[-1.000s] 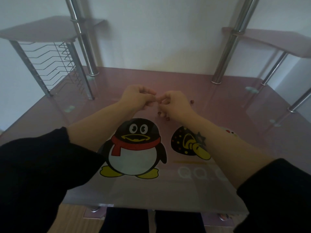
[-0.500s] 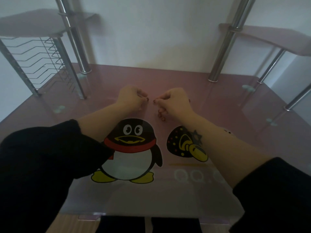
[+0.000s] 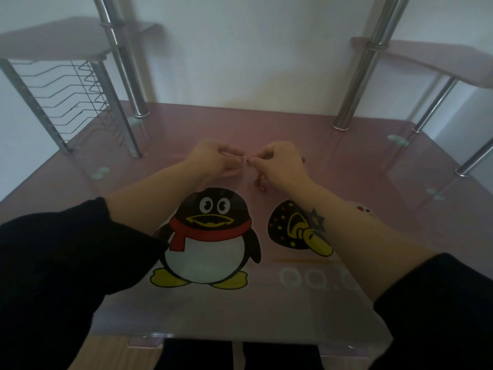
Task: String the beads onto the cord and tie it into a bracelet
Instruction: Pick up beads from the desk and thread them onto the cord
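Pink glass table (image 3: 346, 161), penguin sticker (image 3: 210, 236) on top; wire rack (image 3: 70, 102) far left; chrome posts (image 3: 358, 84) behind.

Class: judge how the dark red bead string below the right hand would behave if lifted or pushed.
Probably floppy: the bead string trails in a loose bend from the right hand onto the table. Likely light, as the beads are small. It may slide on that glossy surface.

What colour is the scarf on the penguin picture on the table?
The scarf is red, seen clearly in the head view.
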`<state>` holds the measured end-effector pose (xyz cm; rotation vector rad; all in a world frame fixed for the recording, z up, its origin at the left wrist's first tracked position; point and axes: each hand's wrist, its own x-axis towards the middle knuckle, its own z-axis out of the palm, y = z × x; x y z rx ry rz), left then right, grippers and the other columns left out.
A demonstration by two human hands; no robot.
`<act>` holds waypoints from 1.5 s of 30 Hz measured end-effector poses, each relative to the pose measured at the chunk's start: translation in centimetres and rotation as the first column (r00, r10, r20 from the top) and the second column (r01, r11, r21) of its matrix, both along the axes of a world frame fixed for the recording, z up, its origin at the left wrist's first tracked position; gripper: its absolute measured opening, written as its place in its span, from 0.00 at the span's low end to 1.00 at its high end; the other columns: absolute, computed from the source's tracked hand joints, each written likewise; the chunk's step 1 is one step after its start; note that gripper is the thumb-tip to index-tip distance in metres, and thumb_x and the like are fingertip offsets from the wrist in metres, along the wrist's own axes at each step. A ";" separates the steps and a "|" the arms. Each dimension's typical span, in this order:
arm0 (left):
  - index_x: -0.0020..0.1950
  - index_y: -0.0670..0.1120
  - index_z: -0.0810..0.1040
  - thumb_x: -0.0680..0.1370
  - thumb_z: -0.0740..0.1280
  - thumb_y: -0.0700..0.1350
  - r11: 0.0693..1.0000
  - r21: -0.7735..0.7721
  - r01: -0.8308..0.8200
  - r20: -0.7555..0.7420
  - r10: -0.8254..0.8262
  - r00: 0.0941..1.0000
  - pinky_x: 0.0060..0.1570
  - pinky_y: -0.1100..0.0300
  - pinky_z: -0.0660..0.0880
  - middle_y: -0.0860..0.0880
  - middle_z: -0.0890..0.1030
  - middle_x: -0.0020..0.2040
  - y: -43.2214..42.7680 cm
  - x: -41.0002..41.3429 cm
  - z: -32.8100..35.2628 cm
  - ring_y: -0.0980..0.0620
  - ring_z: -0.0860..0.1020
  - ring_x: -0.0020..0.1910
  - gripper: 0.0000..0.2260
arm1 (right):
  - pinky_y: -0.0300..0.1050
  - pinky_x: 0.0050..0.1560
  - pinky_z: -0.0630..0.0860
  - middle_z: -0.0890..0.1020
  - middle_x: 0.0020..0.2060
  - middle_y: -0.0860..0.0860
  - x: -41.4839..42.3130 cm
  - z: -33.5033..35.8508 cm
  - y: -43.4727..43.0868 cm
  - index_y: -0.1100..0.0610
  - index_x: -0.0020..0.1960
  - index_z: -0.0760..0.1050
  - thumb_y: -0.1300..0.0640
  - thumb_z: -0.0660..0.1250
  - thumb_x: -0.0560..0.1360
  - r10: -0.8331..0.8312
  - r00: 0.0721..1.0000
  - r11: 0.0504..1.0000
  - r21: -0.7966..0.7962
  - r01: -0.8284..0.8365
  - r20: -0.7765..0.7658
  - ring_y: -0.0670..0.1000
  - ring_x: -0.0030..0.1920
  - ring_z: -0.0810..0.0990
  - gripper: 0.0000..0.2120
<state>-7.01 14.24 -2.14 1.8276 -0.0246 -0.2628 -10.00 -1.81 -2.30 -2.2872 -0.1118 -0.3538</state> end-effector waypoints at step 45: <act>0.51 0.38 0.80 0.77 0.68 0.39 0.894 -0.417 -0.165 -0.364 0.002 0.931 0.31 0.68 0.77 0.41 0.84 0.45 0.8 -1.5 -0.4 0.53 0.85 0.38 0.06 | 0.47 0.42 0.81 0.82 0.34 0.46 -1.6 -0.1 0.0 0.56 0.42 0.82 0.56 0.70 0.73 0.021 0.998 0.998 0.052 -0.024 0.054 0.45 0.37 0.81 0.04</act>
